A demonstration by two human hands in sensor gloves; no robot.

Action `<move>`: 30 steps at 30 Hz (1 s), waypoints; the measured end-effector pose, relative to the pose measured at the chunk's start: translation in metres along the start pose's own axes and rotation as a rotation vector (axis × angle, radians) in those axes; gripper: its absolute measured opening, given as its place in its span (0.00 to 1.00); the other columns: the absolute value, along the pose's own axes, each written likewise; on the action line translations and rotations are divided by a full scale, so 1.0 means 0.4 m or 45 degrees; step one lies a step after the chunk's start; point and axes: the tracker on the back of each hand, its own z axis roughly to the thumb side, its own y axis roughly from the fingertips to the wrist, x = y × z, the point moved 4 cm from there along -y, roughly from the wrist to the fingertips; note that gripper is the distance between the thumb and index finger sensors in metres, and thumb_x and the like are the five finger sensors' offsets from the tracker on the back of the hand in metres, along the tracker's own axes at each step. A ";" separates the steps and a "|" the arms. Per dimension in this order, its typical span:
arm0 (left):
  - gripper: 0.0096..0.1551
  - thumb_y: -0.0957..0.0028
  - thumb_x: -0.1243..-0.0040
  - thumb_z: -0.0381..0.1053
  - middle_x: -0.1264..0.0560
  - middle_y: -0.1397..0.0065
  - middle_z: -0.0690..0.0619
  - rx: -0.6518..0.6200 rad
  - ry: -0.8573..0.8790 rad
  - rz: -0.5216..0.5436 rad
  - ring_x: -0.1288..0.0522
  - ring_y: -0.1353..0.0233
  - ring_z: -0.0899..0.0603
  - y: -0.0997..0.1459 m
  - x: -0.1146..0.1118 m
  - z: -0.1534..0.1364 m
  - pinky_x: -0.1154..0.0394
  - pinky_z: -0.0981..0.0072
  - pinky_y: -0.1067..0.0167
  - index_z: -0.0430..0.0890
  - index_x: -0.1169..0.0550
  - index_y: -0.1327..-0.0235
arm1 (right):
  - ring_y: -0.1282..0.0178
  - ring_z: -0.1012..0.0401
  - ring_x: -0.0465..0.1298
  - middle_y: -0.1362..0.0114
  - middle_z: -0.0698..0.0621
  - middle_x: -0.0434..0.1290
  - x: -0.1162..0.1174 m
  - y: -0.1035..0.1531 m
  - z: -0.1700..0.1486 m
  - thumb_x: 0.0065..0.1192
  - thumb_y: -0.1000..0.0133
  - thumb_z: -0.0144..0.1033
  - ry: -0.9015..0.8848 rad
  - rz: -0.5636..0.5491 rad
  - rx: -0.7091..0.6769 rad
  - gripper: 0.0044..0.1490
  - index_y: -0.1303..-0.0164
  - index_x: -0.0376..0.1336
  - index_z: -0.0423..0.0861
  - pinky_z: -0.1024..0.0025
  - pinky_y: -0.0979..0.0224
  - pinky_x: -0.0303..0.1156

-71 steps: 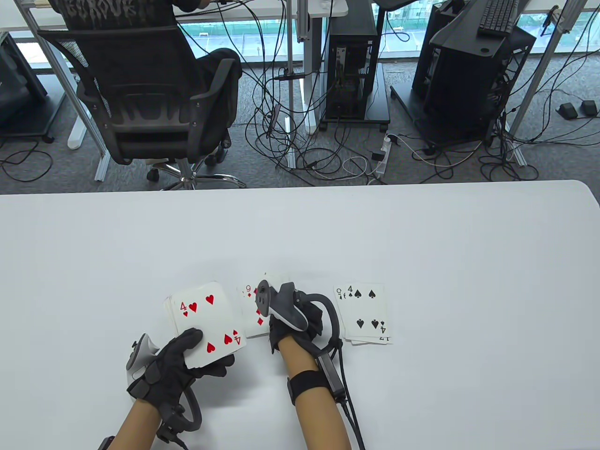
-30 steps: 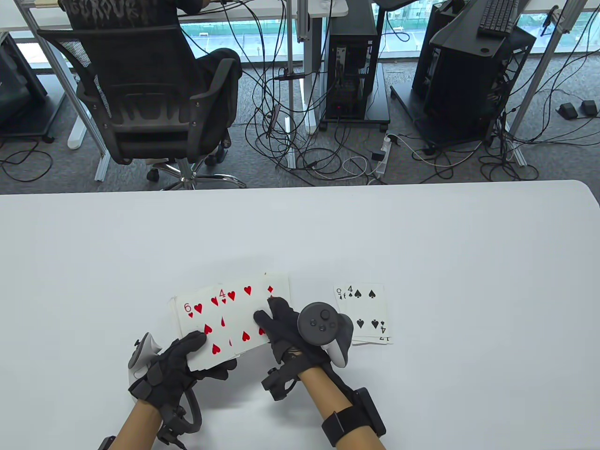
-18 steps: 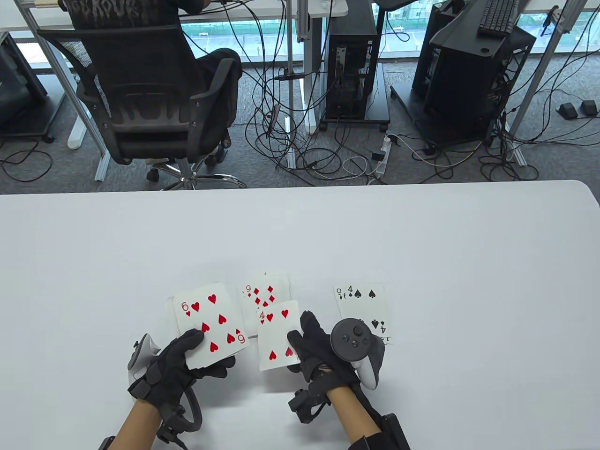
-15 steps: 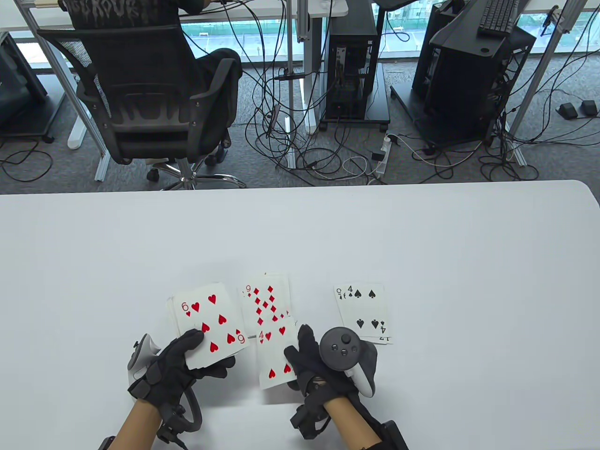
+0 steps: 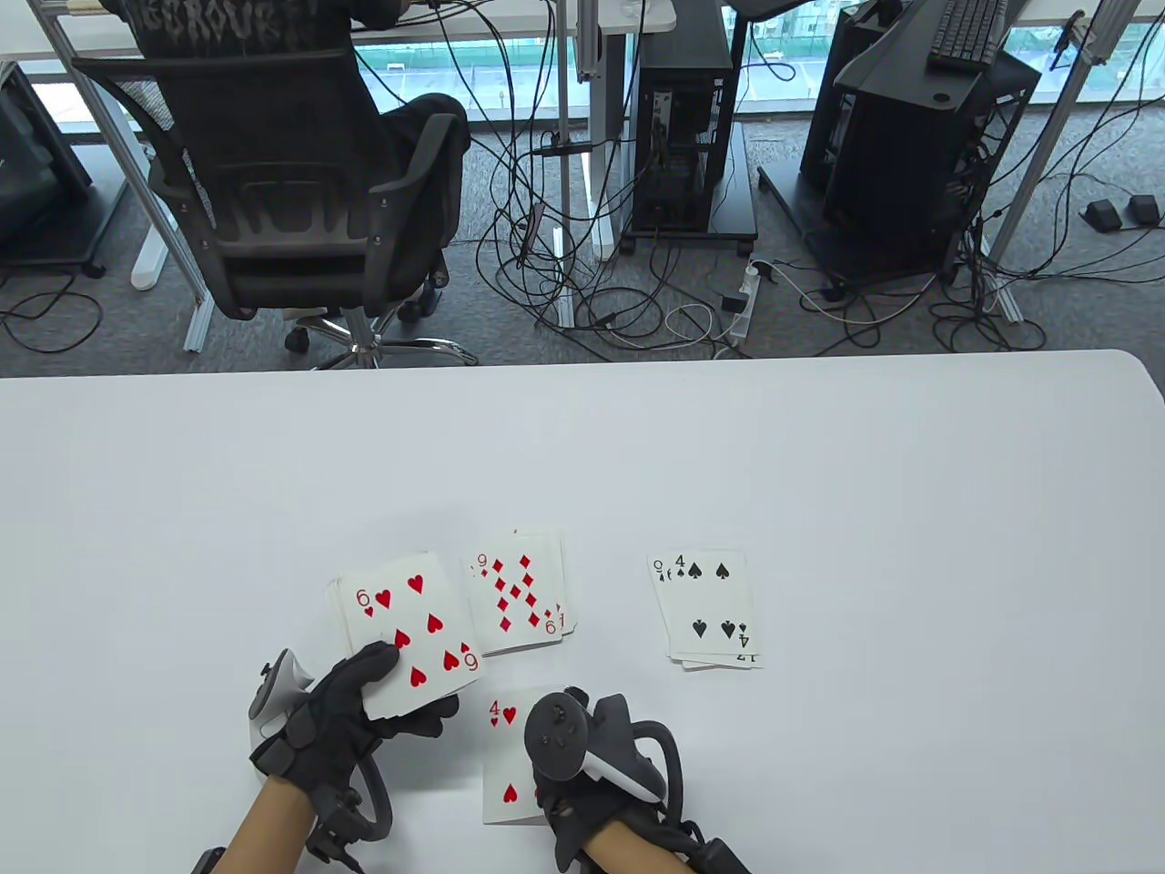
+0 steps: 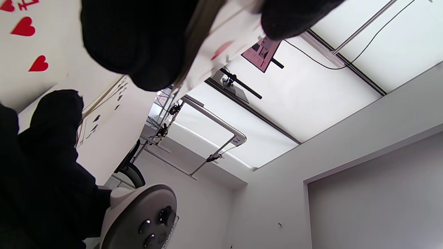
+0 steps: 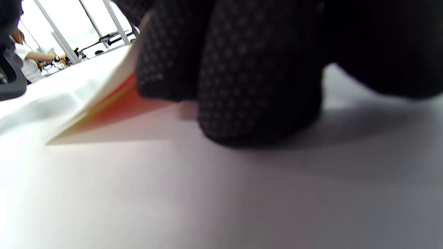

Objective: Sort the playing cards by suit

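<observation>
Our right hand (image 5: 582,783) has pulled the 4 of hearts (image 5: 506,760) off the deck (image 5: 410,637) gripped in our left hand (image 5: 337,719), pinching it low on the desk (image 5: 819,473) below the diamonds pile (image 5: 519,596), starting a hearts pile; spades pile (image 5: 710,610) untouched.

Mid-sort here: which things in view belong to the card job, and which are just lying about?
Job:
four of hearts, under the right hand
deck, six of hearts on top, held by the left hand
diamonds pile
spades pile

Lying about:
office chair
floor cables
computer tower
</observation>
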 end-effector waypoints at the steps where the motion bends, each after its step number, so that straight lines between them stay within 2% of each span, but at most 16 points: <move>1: 0.35 0.28 0.51 0.61 0.36 0.25 0.36 0.001 -0.002 0.000 0.20 0.37 0.36 0.000 0.000 0.000 0.21 0.53 0.43 0.44 0.47 0.20 | 0.78 0.57 0.82 0.71 0.50 0.79 0.003 -0.002 0.001 0.53 0.38 0.31 0.013 0.003 0.001 0.43 0.32 0.41 0.15 0.59 0.72 0.80; 4: 0.35 0.28 0.51 0.61 0.36 0.25 0.36 0.002 -0.005 -0.002 0.20 0.37 0.36 0.000 0.000 0.000 0.21 0.53 0.43 0.44 0.46 0.20 | 0.79 0.58 0.81 0.72 0.50 0.79 0.018 -0.004 0.002 0.53 0.38 0.32 0.138 0.075 0.027 0.42 0.30 0.44 0.18 0.59 0.71 0.80; 7: 0.35 0.28 0.51 0.61 0.37 0.25 0.36 0.007 -0.008 -0.001 0.20 0.37 0.36 0.000 0.000 -0.002 0.21 0.53 0.43 0.44 0.46 0.20 | 0.79 0.57 0.81 0.73 0.49 0.79 0.015 -0.001 0.009 0.53 0.38 0.34 0.222 0.050 0.029 0.41 0.29 0.46 0.20 0.58 0.70 0.80; 8: 0.29 0.23 0.45 0.45 0.36 0.25 0.36 0.011 -0.011 -0.001 0.20 0.37 0.36 0.000 0.000 -0.004 0.21 0.53 0.43 0.44 0.47 0.20 | 0.79 0.57 0.81 0.72 0.49 0.79 0.014 -0.001 0.009 0.53 0.37 0.36 0.243 0.052 0.028 0.42 0.28 0.46 0.20 0.57 0.70 0.80; 9: 0.35 0.28 0.51 0.61 0.36 0.25 0.36 0.012 -0.013 -0.002 0.20 0.37 0.36 0.000 -0.001 -0.004 0.21 0.53 0.43 0.44 0.47 0.20 | 0.78 0.56 0.81 0.72 0.49 0.79 0.012 0.000 0.009 0.54 0.38 0.37 0.250 0.048 0.025 0.42 0.28 0.47 0.21 0.57 0.70 0.80; 12: 0.35 0.28 0.51 0.61 0.36 0.25 0.36 0.024 -0.020 -0.009 0.20 0.37 0.36 -0.001 -0.005 -0.009 0.21 0.53 0.43 0.44 0.47 0.20 | 0.75 0.54 0.81 0.70 0.48 0.79 0.002 0.001 0.007 0.56 0.38 0.40 0.232 0.040 0.020 0.43 0.29 0.49 0.20 0.55 0.67 0.79; 15: 0.35 0.28 0.51 0.61 0.36 0.25 0.36 0.048 -0.038 -0.032 0.20 0.37 0.36 -0.004 -0.018 -0.019 0.21 0.52 0.43 0.44 0.46 0.20 | 0.75 0.54 0.81 0.69 0.48 0.79 -0.039 0.009 0.003 0.55 0.38 0.41 0.129 -0.076 -0.006 0.40 0.34 0.57 0.19 0.55 0.66 0.79; 19: 0.35 0.28 0.50 0.61 0.36 0.25 0.36 0.089 -0.041 -0.082 0.20 0.37 0.35 -0.012 -0.045 -0.039 0.21 0.52 0.43 0.44 0.46 0.20 | 0.71 0.53 0.82 0.67 0.48 0.80 -0.121 0.046 -0.002 0.53 0.38 0.41 -0.113 -0.500 -0.156 0.38 0.38 0.60 0.19 0.54 0.64 0.80; 22: 0.35 0.29 0.50 0.61 0.36 0.25 0.36 0.116 -0.039 -0.127 0.20 0.37 0.35 -0.016 -0.067 -0.052 0.21 0.51 0.44 0.44 0.46 0.20 | 0.70 0.52 0.83 0.66 0.48 0.80 -0.163 0.077 -0.009 0.51 0.38 0.39 -0.312 -0.711 -0.248 0.36 0.43 0.62 0.18 0.54 0.62 0.80; 24: 0.35 0.29 0.50 0.61 0.36 0.25 0.36 0.110 0.000 -0.152 0.20 0.37 0.35 -0.017 -0.079 -0.057 0.21 0.51 0.44 0.44 0.46 0.20 | 0.67 0.52 0.83 0.64 0.48 0.80 -0.176 0.090 -0.015 0.50 0.37 0.39 -0.382 -0.765 -0.291 0.35 0.43 0.62 0.19 0.54 0.60 0.80; 30: 0.35 0.29 0.50 0.60 0.36 0.26 0.37 0.110 -0.009 -0.189 0.20 0.38 0.35 -0.018 -0.095 -0.055 0.21 0.51 0.44 0.44 0.45 0.20 | 0.63 0.51 0.82 0.60 0.47 0.80 -0.192 0.103 -0.039 0.48 0.37 0.38 -0.498 -0.859 -0.277 0.34 0.42 0.61 0.20 0.53 0.57 0.80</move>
